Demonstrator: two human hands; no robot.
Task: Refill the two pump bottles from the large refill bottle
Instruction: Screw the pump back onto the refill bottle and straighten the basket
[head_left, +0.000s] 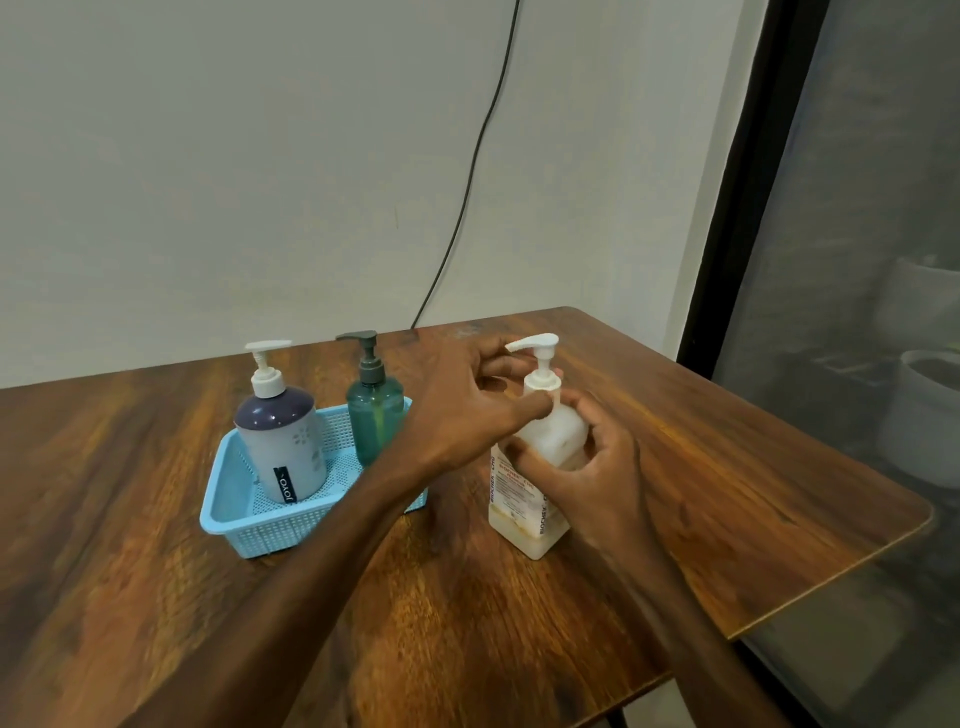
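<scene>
One refill bottle (519, 499), upright: left hand (462, 400) pinches its collar (543, 383), right hand (602, 462) wraps its shoulder.

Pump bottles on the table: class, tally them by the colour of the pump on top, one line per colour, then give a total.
White pump: 2, the purple-and-grey bottle and the white refill bottle
Dark grey pump: 1, the teal bottle
Total: 3
</scene>
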